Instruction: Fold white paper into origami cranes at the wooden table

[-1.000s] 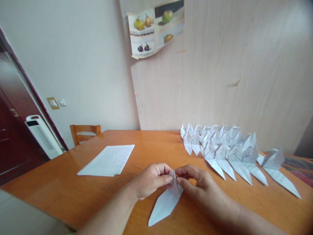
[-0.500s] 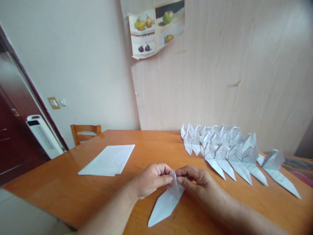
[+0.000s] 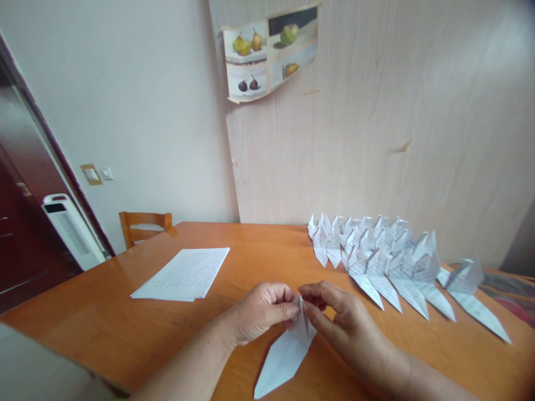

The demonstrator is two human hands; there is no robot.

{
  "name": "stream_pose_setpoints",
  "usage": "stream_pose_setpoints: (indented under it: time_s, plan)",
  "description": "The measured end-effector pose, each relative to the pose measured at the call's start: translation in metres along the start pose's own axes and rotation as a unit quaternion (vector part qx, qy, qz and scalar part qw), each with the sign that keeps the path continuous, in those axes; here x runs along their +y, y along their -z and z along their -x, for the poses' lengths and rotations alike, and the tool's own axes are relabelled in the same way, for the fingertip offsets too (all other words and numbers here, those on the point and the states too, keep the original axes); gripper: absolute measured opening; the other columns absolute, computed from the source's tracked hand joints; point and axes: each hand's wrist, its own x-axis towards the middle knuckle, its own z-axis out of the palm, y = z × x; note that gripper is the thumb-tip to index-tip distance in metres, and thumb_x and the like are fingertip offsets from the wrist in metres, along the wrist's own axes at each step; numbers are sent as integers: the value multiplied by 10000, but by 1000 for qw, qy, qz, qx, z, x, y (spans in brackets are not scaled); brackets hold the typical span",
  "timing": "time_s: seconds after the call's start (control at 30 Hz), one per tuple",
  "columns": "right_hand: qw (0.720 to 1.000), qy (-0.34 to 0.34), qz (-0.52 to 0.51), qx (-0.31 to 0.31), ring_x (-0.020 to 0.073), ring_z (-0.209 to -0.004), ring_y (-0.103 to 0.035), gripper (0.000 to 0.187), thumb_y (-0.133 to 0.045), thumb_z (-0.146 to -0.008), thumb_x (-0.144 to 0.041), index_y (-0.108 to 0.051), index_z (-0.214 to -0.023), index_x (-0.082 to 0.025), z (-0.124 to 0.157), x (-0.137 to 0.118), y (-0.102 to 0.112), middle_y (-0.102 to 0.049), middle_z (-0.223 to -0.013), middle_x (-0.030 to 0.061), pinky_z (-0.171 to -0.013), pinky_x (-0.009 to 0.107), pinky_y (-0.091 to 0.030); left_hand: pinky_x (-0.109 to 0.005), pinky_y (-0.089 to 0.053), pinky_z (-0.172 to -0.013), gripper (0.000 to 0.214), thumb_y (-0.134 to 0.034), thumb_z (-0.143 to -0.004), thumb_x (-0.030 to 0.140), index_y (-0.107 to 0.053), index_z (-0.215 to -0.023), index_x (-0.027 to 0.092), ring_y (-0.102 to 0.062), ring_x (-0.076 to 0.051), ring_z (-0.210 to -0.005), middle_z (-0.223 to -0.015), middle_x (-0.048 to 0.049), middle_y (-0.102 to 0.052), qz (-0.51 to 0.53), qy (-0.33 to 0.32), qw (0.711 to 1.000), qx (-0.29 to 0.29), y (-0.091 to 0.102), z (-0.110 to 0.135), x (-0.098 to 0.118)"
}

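A folded white paper piece (image 3: 284, 362) lies near the front of the table, its long pointed flap towards me and a narrow fold standing upright at its far end. My left hand (image 3: 265, 309) pinches the tip of that upright fold between thumb and forefinger. From the other side, my right hand (image 3: 345, 314) has its thumb and forefinger closed at the same tip. Fingers partly hide the upper fold. Farther right stand rows of similar folded paper pieces (image 3: 376, 259) with writing on them, and a single one (image 3: 466, 275) sits apart at the right end.
The wooden table (image 3: 167, 328) carries a stack of written paper sheets (image 3: 181, 274) on the left. A wooden chair (image 3: 146, 225) is behind the far left edge. Against the wall at left leans a white appliance (image 3: 75, 234). Fruit pictures (image 3: 270, 53) hang on the panel.
Both hands keep their hold at the tip of the fold, with the right forefinger shifted slightly over it. Hands and paper appear a little lower in view.
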Motion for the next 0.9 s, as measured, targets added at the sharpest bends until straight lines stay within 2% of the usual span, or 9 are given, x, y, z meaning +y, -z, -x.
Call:
stream_pose_setpoints:
  time_s: [0.23,0.4,0.57,0.9]
  plan:
    - [995,69,69,21,202,-876,-690,215,-539,-958,-246,-654,-1140,-229,2,2,0,-719,-991,76,-787,337,-571,-273,-492,-695,372,-811,-765,462,-683,-844,122,-604,-141,-727,-787,-34,-643,14,1,1000,-1,-1,-2,-2]
    - [985,119,122,8,199,-930,-681,298,-510,-977,-193,-598,-1253,-267,2,1,4,-686,-1072,71,-792,331,-562,-291,-496,-704,385,-829,-741,464,-660,-829,129,-612,-151,-742,-789,-29,-635,41,6,999,1,0,-4,-5]
    - [981,126,145,-20,197,-968,-666,345,-483,-992,-167,-586,-1292,-303,3,-4,7,-655,-1116,68,-814,334,-560,-300,-491,-717,399,-841,-725,461,-660,-853,129,-627,-164,-770,-815,-40,-651,53,11,998,11,-1,-4,-7]
    - [968,152,198,-9,216,-1027,-663,303,-489,-1000,-181,-573,-1272,-285,5,-2,10,-636,-1155,84,-877,367,-568,-310,-492,-714,398,-857,-706,435,-661,-855,123,-630,-162,-757,-831,-49,-662,77,5,997,10,0,-7,-11]
